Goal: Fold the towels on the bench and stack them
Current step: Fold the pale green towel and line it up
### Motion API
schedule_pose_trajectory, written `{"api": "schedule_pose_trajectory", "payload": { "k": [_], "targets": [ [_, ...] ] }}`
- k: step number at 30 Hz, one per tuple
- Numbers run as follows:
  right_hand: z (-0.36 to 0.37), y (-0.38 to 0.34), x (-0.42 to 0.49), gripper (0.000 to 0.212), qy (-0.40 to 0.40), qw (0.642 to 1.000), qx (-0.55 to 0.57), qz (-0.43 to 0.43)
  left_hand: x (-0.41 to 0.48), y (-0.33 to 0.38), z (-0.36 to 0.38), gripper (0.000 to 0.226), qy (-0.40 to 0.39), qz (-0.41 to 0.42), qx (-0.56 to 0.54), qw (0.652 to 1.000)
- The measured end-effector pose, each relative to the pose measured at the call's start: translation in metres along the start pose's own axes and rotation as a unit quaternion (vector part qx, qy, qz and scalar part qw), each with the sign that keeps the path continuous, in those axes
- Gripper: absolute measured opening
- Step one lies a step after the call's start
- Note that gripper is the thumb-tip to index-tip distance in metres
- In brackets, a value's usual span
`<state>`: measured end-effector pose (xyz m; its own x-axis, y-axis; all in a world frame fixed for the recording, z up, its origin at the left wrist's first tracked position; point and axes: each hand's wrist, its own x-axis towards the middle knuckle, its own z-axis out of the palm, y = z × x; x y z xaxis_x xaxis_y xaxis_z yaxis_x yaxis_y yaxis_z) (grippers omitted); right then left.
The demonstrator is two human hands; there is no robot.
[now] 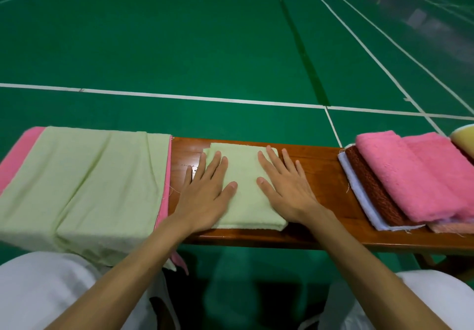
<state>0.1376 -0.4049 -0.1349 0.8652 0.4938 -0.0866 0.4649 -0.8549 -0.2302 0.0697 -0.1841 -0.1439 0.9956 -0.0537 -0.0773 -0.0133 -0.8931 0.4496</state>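
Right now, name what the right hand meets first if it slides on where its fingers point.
Probably nothing: the right hand, flat on the folded green towel, points across the bench; past the far edge shows only floor.

Left hand (205, 191) and right hand (284, 188) apparently press flat on folded green towel (243, 196).

Person: left hand (202, 196) and right hand (284, 191) bare, nails short. Forearms (123, 273) uncovered down to the bottom edge. White garment (38, 291) over both knees, lower left and lower right corners.
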Motion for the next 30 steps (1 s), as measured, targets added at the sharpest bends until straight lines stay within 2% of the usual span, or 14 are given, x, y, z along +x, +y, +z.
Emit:
{"api": "schedule_pose_trajectory", "payload": {
  "k": [2, 4, 6, 9, 11, 14, 17, 19, 21, 23, 25, 27, 30],
  "targets": [
    [-0.009, -0.002, -0.011, 0.068, 0.024, 0.999, 0.018, -0.033, -0.006, -0.002, -0.005, 0.085, 0.019, 0.011, -0.085, 0.996],
    [-0.020, -0.007, -0.027, 0.070, 0.046, 0.995, 0.027, -0.086, -0.018, -0.005, -0.013, 0.081, 0.057, 0.053, -0.095, 0.992],
    [-0.024, -0.013, -0.041, 0.086, 0.029, 0.991, 0.011, -0.129, -0.032, -0.008, -0.019, 0.083, 0.081, 0.114, -0.037, 0.990],
    [-0.011, -0.014, -0.055, 0.114, -0.025, 0.986, -0.026, -0.165, -0.047, -0.019, -0.017, 0.100, 0.043, 0.169, 0.052, 0.983],
    [0.003, -0.008, -0.064, 0.116, 0.006, 0.983, -0.019, -0.185, -0.054, -0.027, -0.012, 0.108, 0.025, 0.195, 0.090, 0.976],
    [0.014, 0.001, -0.075, 0.099, 0.072, 0.975, 0.000, -0.210, -0.062, -0.036, -0.009, 0.107, 0.037, 0.213, 0.082, 0.973],
    [0.018, 0.009, -0.083, 0.079, 0.104, 0.970, 0.038, -0.217, -0.069, -0.039, -0.011, 0.084, 0.074, 0.219, 0.037, 0.972],
    [0.019, 0.014, -0.087, 0.066, 0.124, 0.965, 0.101, -0.207, -0.073, -0.036, -0.012, 0.064, 0.105, 0.222, 0.004, 0.969],
    [0.015, 0.017, -0.088, 0.050, 0.144, 0.954, 0.191, -0.183, -0.073, -0.032, -0.011, 0.043, 0.130, 0.203, -0.081, 0.967],
    [0.007, 0.016, -0.086, 0.035, 0.152, 0.936, 0.287, -0.135, -0.069, -0.028, -0.014, 0.040, 0.128, 0.141, -0.159, 0.969],
    [-0.001, 0.015, -0.081, 0.032, 0.155, 0.923, 0.345, -0.078, -0.064, -0.021, -0.019, 0.037, 0.122, 0.100, -0.207, 0.966],
    [-0.006, 0.013, -0.075, 0.038, 0.152, 0.919, 0.363, -0.031, -0.057, -0.013, -0.022, 0.032, 0.109, 0.080, -0.277, 0.951],
    [-0.009, 0.009, -0.063, 0.043, 0.121, 0.887, 0.445, 0.003, -0.046, -0.008, -0.026, 0.042, 0.095, 0.026, -0.343, 0.934]
  ]
}}
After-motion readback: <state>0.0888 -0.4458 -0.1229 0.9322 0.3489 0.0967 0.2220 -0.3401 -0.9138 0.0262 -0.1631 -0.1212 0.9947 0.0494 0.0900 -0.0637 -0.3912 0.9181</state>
